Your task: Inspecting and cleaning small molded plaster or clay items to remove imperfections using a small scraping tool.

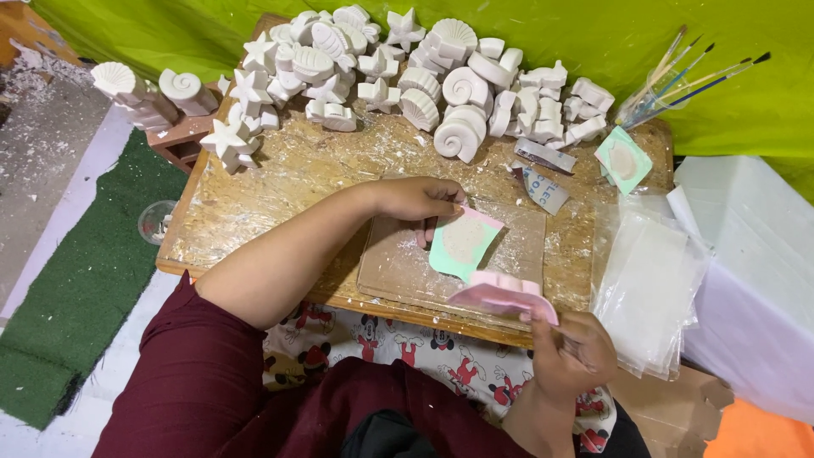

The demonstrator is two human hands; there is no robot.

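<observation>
My left hand [421,201] reaches over the wooden table [254,203] and pinches the top edge of a green and pink flexible mould [464,243] filled with white plaster, tilted above a brown cardboard sheet [398,263]. My right hand [570,348] sits at the near edge of the table and holds a pink mould [502,297] by one end, just below the green one. The two moulds are close but apart.
A large heap of white plaster shells and stars [407,76] covers the far side of the table. Another green mould [623,159] and a jar of paintbrushes [670,80] stand at the far right. Clear plastic bags [649,280] lie right. Green mat [76,297] on the floor left.
</observation>
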